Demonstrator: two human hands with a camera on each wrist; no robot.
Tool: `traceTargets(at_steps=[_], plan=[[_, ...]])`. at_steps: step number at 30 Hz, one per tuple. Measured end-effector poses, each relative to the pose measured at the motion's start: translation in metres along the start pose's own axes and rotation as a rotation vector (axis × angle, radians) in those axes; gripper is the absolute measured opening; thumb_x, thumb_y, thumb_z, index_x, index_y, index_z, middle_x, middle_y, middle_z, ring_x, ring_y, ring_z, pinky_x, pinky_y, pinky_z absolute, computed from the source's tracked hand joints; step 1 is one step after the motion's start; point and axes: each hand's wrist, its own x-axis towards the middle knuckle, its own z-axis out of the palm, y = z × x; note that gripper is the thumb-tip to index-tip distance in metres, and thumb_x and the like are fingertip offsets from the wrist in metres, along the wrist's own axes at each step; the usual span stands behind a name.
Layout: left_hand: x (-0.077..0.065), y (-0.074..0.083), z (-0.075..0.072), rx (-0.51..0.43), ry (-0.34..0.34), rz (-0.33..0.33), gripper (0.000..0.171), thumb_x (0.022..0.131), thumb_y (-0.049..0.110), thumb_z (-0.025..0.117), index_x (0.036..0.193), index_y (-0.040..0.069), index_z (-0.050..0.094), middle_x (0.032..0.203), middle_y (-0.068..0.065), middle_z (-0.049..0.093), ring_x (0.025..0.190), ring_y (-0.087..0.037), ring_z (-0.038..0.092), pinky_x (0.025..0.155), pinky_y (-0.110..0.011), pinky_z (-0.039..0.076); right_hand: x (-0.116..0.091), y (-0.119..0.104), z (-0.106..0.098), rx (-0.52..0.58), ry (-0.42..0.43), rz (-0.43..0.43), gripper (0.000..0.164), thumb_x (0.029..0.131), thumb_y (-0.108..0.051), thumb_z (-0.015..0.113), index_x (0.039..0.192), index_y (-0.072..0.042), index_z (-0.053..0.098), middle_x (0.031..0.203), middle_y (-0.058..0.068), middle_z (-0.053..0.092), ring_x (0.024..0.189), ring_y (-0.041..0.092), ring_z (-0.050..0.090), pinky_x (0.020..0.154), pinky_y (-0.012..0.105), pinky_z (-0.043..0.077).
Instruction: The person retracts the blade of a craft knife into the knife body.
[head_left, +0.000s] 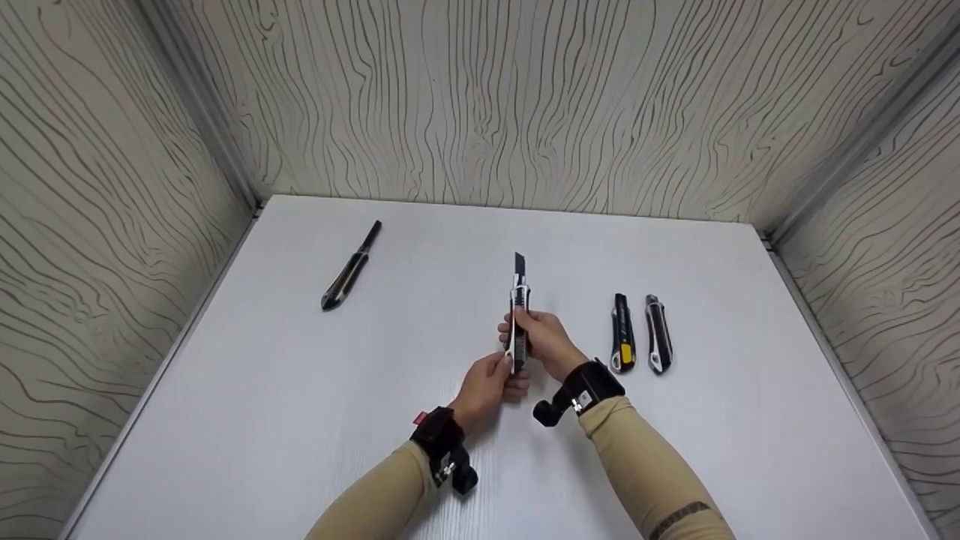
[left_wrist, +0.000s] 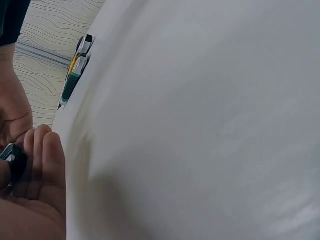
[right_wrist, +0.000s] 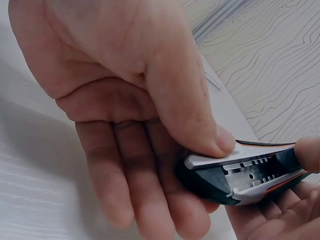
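Utility knife probably light, stiff, blade sharp; best held by handle; left hand pinches its rear, right hand curls fingers round middle

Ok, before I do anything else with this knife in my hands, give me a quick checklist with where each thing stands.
1. Both hands on the utility knife: ok. The left hand pinches its rear end; the right hand grips farther forward.
2. Hands clear of the blade: ok, both are behind it.
3. Blade retracted: not ok, it sticks out the front.
4. Blade locked: cannot tell.
5. Other knives out of the way: ok. The yellow-patched knife and its neighbor lie right of your hands, the far-left knife well apart.
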Motion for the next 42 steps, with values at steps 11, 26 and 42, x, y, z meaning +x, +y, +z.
traceTargets(at_steps=[11,26,42], plan=[[0.0012,0.0043,0.0018,-0.01,0.005,-0.009,0.035,0.105,0.013,0.038,0.108,-0.018,0.054,0.09,-0.017,0.067,0.072,-0.013,0.062,0.066,-0.029,0.056,-0.0024,-0.0013,-0.0008,-0.016,0.024,-0.041,0.036,0.104,-0.019,0.047,0.123,0.011,0.053,0.094,0.007,0.067,0.081,0.013,0.067,0.076,0.027,0.057],[0.0029,0.0015,0.0008,-0.028,0.022,-0.028,0.033,0.105,0.011,0.038,0.107,-0.017,0.054,0.085,-0.012,0.067,0.07,-0.014,0.063,0.067,-0.031,0.058,-0.0024,0.0001,0.0005,-0.008,0.01,-0.042,0.035,0.103,-0.014,0.047,0.127,0.012,0.051,0.097,0.007,0.067,0.082,0.012,0.066,0.078,0.026,0.056],[0.0035,-0.0007,0.0005,0.0,0.039,-0.023,0.034,0.105,0.013,0.038,0.108,-0.017,0.054,0.094,-0.028,0.07,0.073,-0.017,0.068,0.072,-0.038,0.061,-0.0023,0.0033,-0.0011,-0.031,-0.006,-0.056,0.037,0.102,-0.011,0.047,0.131,0.012,0.048,0.1,0.009,0.067,0.086,0.013,0.066,0.081,0.026,0.055]])
